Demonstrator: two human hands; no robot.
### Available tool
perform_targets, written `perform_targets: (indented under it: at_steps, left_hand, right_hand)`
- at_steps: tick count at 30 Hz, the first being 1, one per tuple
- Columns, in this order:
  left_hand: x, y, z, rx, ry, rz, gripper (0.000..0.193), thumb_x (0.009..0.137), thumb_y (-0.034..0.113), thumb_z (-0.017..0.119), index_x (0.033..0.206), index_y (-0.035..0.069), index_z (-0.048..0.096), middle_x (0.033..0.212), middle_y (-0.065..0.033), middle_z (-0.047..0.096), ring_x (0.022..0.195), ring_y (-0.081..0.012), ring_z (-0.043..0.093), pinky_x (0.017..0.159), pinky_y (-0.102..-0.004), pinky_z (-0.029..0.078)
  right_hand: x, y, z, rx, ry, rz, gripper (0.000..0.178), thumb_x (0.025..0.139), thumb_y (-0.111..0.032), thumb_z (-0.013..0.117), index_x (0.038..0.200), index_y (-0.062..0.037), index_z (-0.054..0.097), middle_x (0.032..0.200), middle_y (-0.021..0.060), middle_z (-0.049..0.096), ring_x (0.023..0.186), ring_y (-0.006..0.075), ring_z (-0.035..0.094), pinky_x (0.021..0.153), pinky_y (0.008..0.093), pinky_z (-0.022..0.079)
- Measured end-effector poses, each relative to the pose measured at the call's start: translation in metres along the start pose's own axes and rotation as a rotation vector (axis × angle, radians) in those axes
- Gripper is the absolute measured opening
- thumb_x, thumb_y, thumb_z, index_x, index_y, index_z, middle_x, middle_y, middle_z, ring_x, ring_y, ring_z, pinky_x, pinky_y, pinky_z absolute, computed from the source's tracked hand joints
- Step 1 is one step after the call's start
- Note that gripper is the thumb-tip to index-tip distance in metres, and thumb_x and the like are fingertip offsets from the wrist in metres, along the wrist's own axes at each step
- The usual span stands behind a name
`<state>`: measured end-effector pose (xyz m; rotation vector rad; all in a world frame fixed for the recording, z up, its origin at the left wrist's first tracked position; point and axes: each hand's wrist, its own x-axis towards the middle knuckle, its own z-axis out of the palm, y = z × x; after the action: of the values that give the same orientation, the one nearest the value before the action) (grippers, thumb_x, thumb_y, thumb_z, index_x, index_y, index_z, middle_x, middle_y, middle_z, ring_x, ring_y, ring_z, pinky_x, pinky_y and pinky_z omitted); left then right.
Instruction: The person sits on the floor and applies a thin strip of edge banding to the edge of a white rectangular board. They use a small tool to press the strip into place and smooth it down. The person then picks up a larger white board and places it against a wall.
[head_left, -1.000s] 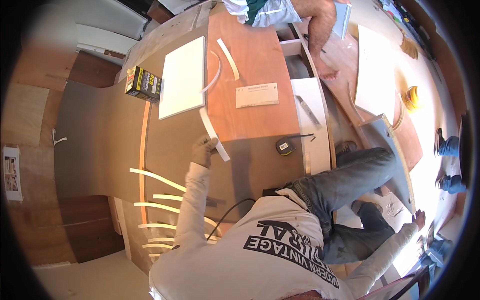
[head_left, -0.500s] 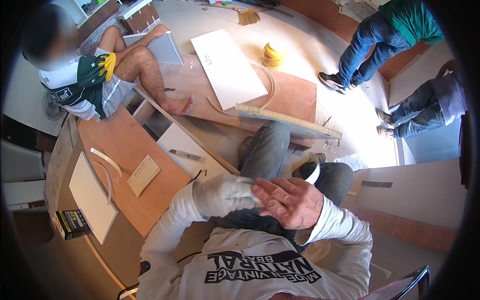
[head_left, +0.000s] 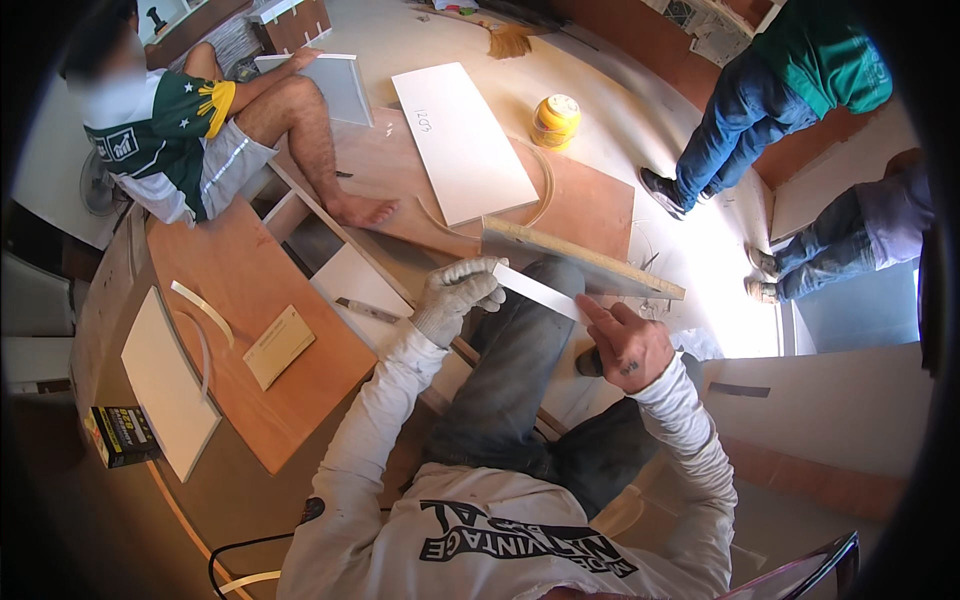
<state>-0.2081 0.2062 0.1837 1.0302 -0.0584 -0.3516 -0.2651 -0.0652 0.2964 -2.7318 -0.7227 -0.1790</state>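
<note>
A short white edging strip (head_left: 538, 292) is stretched between my hands, above my knee. My left hand (head_left: 458, 298), in a pale knit glove, pinches its left end. My bare right hand (head_left: 628, 342) has its fingers closed at the strip's right end. Just beyond the strip, a board (head_left: 585, 262) stands on its long side, with a raw, yellowish chipboard edge facing up. To the left of my gloved hand, a utility knife (head_left: 368, 310) lies on a white panel.
Left of me, a brown plywood sheet (head_left: 260, 400) carries a cream card (head_left: 279, 347) and curled strips (head_left: 202, 310). A black box (head_left: 123, 436) stands beside a white panel (head_left: 165, 390). Ahead are a white board (head_left: 465, 150) and a yellow bucket (head_left: 556, 122). A seated person (head_left: 175, 140) holds a panel; two others stand right.
My hands have moved forward and drawn apart from their earlier position close together. The white strip now shows straight between them. At the left, the seated person has shifted slightly.
</note>
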Motion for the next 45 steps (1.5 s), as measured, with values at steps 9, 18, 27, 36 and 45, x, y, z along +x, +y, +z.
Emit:
perform_targets:
  at_steps: [9, 18, 27, 36, 45]
  left_hand:
    - [0.062, -0.022, -0.029, 0.584, 0.346, 0.361, 0.037, 0.085, 0.004, 0.069, 0.121, 0.000, 0.064, 0.093, -0.0003, 0.064, 0.079, -0.0061, 0.057, 0.072, -0.0205, 0.050]
    - [0.092, -0.008, -0.055, 0.735, 0.184, 0.438, 0.042, 0.077, 0.000, 0.071, 0.118, 0.006, 0.067, 0.100, -0.0043, 0.063, 0.085, -0.0119, 0.061, 0.079, -0.0255, 0.051]
    - [0.093, -0.018, -0.058, 0.672, 0.151, 0.324, 0.042, 0.076, 0.003, 0.075, 0.118, 0.007, 0.068, 0.099, -0.0008, 0.062, 0.083, -0.0099, 0.057, 0.079, -0.0241, 0.049]
    - [0.099, -0.031, -0.061, 0.592, 0.193, 0.406, 0.036, 0.076, 0.002, 0.077, 0.111, 0.005, 0.070, 0.097, -0.0011, 0.063, 0.084, -0.0102, 0.056, 0.078, -0.0248, 0.049]
    - [0.105, -0.045, -0.057, 0.477, 0.248, 0.431, 0.044, 0.072, -0.003, 0.079, 0.113, 0.005, 0.067, 0.098, -0.0026, 0.063, 0.088, -0.0113, 0.058, 0.081, -0.0261, 0.050]
  right_hand:
    - [0.072, 0.026, 0.058, -0.085, 0.007, 0.015, 0.035, 0.083, -0.018, 0.068, 0.117, -0.0132, 0.067, 0.085, 0.0142, 0.064, 0.069, 0.0355, 0.066, 0.061, 0.0442, 0.054]
    - [0.109, 0.050, 0.054, -0.151, -0.114, 0.010, 0.031, 0.083, -0.023, 0.069, 0.112, -0.0130, 0.070, 0.097, 0.0115, 0.070, 0.082, 0.0344, 0.069, 0.073, 0.0423, 0.056]
    - [0.100, 0.079, 0.080, -0.003, -0.122, 0.004, 0.028, 0.085, -0.025, 0.067, 0.109, -0.0122, 0.072, 0.114, 0.0109, 0.069, 0.095, 0.0335, 0.067, 0.084, 0.0400, 0.054]
    - [0.101, 0.081, 0.084, 0.048, -0.120, -0.070, 0.028, 0.084, -0.024, 0.068, 0.108, -0.0102, 0.072, 0.110, 0.0102, 0.071, 0.092, 0.0333, 0.068, 0.084, 0.0391, 0.054]
    - [0.095, 0.100, 0.097, -0.003, -0.159, 0.021, 0.026, 0.084, -0.027, 0.068, 0.105, -0.0104, 0.073, 0.087, 0.0155, 0.071, 0.079, 0.0350, 0.068, 0.073, 0.0413, 0.055]
